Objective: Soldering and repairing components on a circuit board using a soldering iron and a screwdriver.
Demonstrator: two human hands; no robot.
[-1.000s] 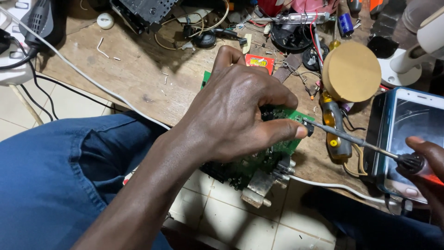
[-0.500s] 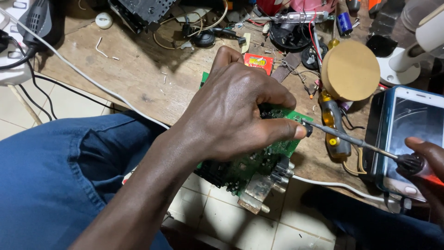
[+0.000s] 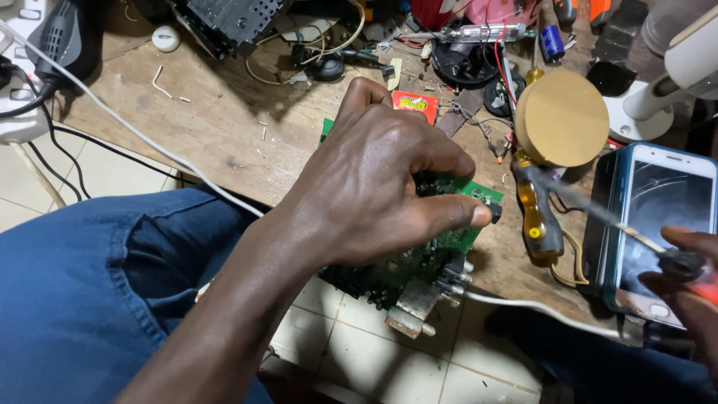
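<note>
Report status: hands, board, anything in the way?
Left hand grips green circuit board at bench edge. Right hand holds screwdriver, tip off board. Smartphone beside.

A round tan disc [image 3: 562,117] sits on the cluttered wooden bench [image 3: 217,127], just beside a smartphone [image 3: 658,217]. A yellow-handled tool [image 3: 540,217] lies below the disc. White cable [image 3: 127,123] crosses the bench.

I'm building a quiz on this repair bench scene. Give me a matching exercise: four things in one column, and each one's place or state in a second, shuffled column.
Things:
1. green circuit board
2. smartphone
3. tan round disc
4. soldering iron

Places or states:
A. held in the right hand
B. gripped by the left hand
C. lying on the bench in a blue case
D. lying beyond the yellow-handled tool

Pairs: 1-B, 2-C, 3-D, 4-A
</note>
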